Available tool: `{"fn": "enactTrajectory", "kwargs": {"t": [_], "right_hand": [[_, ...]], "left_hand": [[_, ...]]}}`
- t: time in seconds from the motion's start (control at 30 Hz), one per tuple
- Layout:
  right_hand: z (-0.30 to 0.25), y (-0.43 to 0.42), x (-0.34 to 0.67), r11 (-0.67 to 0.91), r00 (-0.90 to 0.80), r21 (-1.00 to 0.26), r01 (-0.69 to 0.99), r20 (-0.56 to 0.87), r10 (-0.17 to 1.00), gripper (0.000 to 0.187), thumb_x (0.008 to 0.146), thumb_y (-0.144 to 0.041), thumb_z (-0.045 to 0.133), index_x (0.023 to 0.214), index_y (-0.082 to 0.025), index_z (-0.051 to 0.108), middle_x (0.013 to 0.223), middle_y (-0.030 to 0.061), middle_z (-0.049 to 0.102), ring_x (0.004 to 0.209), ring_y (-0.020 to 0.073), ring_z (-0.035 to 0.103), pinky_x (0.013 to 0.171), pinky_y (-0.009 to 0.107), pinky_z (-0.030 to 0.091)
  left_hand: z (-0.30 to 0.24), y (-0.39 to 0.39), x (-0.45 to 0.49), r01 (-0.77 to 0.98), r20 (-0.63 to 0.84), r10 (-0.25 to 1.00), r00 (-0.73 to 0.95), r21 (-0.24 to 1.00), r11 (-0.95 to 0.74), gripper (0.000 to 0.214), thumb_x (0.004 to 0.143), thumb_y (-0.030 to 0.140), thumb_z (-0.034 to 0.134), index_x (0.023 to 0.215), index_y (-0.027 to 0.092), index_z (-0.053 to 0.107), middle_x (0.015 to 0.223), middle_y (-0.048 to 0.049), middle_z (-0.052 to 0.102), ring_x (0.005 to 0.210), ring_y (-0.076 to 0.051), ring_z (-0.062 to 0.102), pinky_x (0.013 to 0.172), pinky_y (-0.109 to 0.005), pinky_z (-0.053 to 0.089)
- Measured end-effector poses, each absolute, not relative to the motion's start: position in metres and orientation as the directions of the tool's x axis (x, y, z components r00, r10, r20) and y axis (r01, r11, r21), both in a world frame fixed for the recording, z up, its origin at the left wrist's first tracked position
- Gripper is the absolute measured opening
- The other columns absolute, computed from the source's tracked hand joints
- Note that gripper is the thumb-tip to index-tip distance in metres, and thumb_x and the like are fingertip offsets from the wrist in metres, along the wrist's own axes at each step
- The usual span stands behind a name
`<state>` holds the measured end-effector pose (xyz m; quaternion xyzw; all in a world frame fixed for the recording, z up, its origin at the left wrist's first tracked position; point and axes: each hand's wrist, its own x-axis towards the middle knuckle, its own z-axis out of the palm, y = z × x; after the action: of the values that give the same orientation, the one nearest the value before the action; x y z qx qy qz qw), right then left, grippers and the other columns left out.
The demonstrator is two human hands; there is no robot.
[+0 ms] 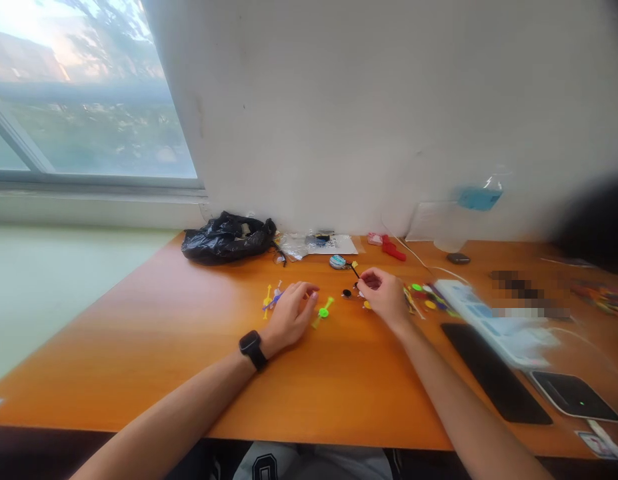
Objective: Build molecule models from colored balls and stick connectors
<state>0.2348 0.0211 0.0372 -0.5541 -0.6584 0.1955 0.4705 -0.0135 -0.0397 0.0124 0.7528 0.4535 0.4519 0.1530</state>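
Over the wooden table [153, 340], the right hand [385, 295] pinches a thin black piece [355, 271] above the black disc [347, 293], a grip best kept light, while the left hand [290, 316] is loosely spread beside the green piece [323, 312].

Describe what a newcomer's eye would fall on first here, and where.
Probably the bright green piece on the table, between the left hand and the right hand, which pinches a thin dark stick. Next might come the crumpled black bag at the back left of the table, and the long white power strip lying to the right.
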Motion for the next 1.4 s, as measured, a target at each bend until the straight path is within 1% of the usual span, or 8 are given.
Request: {"fn": "enactTrajectory", "kwargs": {"t": [0.17,0.27,0.37,0.43,0.53,0.63,1.03,1.4], "right_hand": [[0.024,0.030,0.238,0.380,-0.003,-0.746,0.547,0.452,0.892,0.019,0.082,-0.032,0.066,0.095,-0.019,0.070,0.084,0.0052,0.074,0.075,0.0206,0.071,0.069,0.031,0.058],[0.017,0.033,0.239,0.412,-0.073,-0.690,0.595,0.464,0.883,0.014,0.084,-0.028,0.066,0.095,-0.020,0.071,0.086,0.0039,0.075,0.076,0.0196,0.071,0.072,0.031,0.056],[0.015,0.031,0.237,0.421,-0.130,-0.584,0.694,0.473,0.871,0.007,0.085,-0.022,0.066,0.087,-0.022,0.072,0.085,0.0016,0.076,0.076,0.0184,0.069,0.072,0.029,0.051],[0.016,0.028,0.234,0.416,-0.160,-0.498,0.761,0.478,0.864,0.008,0.086,-0.018,0.066,0.084,-0.022,0.073,0.085,0.0014,0.076,0.077,0.0187,0.068,0.071,0.029,0.048],[0.016,0.023,0.227,0.416,-0.208,-0.376,0.828,0.483,0.850,0.011,0.086,-0.014,0.067,0.083,-0.022,0.074,0.086,0.0024,0.076,0.087,0.0213,0.067,0.073,0.030,0.044],[0.015,0.022,0.223,0.422,-0.243,-0.315,0.850,0.476,0.845,0.011,0.087,-0.013,0.068,0.085,-0.021,0.075,0.087,0.0028,0.077,0.092,0.0225,0.067,0.077,0.031,0.043],[0.012,0.024,0.224,0.376,-0.228,-0.299,0.877,0.429,0.874,0.013,0.089,-0.015,0.067,0.086,-0.022,0.078,0.092,0.0030,0.079,0.095,0.0220,0.068,0.079,0.031,0.043],[0.014,0.024,0.224,0.384,-0.254,-0.281,0.880,0.405,0.878,0.017,0.091,-0.015,0.064,0.089,-0.022,0.080,0.096,0.0043,0.079,0.096,0.0230,0.068,0.081,0.032,0.044]], "left_hand": [[0.012,-0.039,-0.014,0.541,0.545,0.819,0.180,0.641,-0.545,0.023,0.109,0.035,0.045,0.115,0.022,0.063,0.109,-0.0062,0.069,0.103,-0.022,0.064,0.092,-0.037,0.049],[0.012,-0.039,-0.014,0.542,0.542,0.820,0.182,0.641,-0.544,0.023,0.109,0.035,0.045,0.115,0.022,0.063,0.109,-0.0057,0.069,0.102,-0.021,0.063,0.092,-0.036,0.049],[0.012,-0.038,-0.014,0.541,0.541,0.821,0.183,0.642,-0.543,0.023,0.109,0.035,0.045,0.115,0.022,0.063,0.109,-0.0056,0.069,0.101,-0.021,0.064,0.091,-0.036,0.049],[0.011,-0.038,-0.013,0.539,0.541,0.820,0.186,0.642,-0.546,0.023,0.109,0.035,0.045,0.115,0.022,0.063,0.110,-0.0058,0.070,0.102,-0.021,0.064,0.092,-0.036,0.049],[0.011,-0.038,-0.013,0.535,0.535,0.823,0.193,0.645,-0.545,0.025,0.109,0.036,0.044,0.115,0.022,0.063,0.110,-0.0063,0.070,0.102,-0.022,0.064,0.092,-0.037,0.049],[0.010,-0.038,-0.013,0.539,0.528,0.827,0.195,0.647,-0.540,0.026,0.109,0.037,0.043,0.115,0.022,0.064,0.109,-0.0063,0.070,0.102,-0.022,0.065,0.091,-0.036,0.049],[0.012,-0.039,-0.013,0.544,0.514,0.834,0.202,0.649,-0.532,0.024,0.109,0.036,0.045,0.114,0.022,0.064,0.107,-0.0057,0.070,0.099,-0.021,0.065,0.091,-0.036,0.049],[0.011,-0.039,-0.013,0.542,0.514,0.831,0.211,0.646,-0.537,0.026,0.109,0.038,0.045,0.113,0.022,0.064,0.104,-0.0061,0.070,0.097,-0.021,0.064,0.090,-0.038,0.050]]}}
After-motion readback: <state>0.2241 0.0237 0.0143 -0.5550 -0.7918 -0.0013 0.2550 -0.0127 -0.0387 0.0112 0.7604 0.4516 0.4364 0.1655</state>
